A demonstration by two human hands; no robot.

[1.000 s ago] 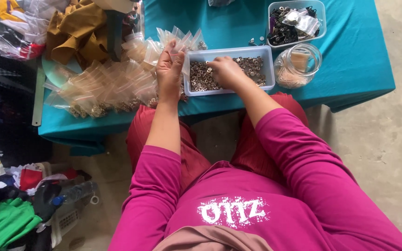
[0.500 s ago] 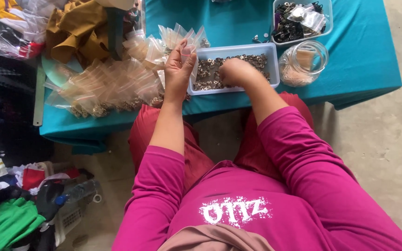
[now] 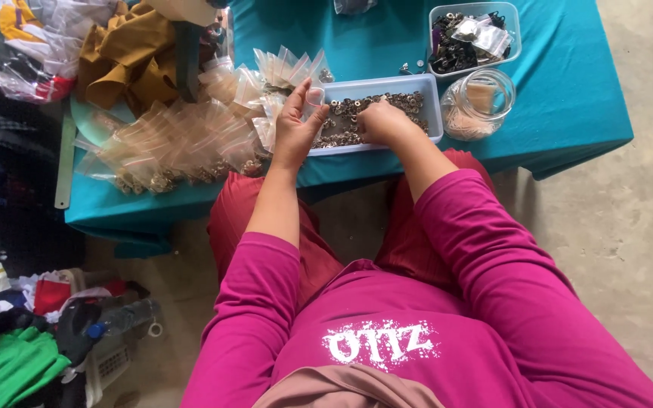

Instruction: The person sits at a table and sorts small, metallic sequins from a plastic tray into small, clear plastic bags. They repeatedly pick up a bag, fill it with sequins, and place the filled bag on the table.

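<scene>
While seated at the teal-covered tabletop (image 3: 568, 113), working over a shallow white tray (image 3: 431, 106) of small metal rings (image 3: 376, 102). Left hand (image 3: 296, 125) raised at the tray's left end, palm turned up toward the camera, fingers curled round a small clear plastic bag (image 3: 314, 98) and pinching it upright. Right hand (image 3: 383, 121) resting palm down inside the tray, fingers bunched on the rings; cannot tell whether any ring is actually gripped underneath.

Just left of the tray, a fan of empty clear bags (image 3: 285, 68) standing up against each other. Further left, a spread of filled bags (image 3: 168, 143) lying flat, dark metal pieces showing along their lower edges near the tabletop's front edge. Behind those, crumpled mustard-yellow cloth (image 3: 126, 53), and at the far left corner a large clear sack (image 3: 20, 45) stuffed with mixed fabric.

Right of the tray and just beside it, a round glass jar (image 3: 478, 106) holding pale tan material. Behind the jar, a second clear tub (image 3: 474, 34) with dark hardware and small packets.

Below the tabletop, pink sleeves and red trousers over a bare concrete floor (image 3: 629, 249). At lower left on the floor, a heap of clothes (image 3: 17, 363), green and red among them.
</scene>
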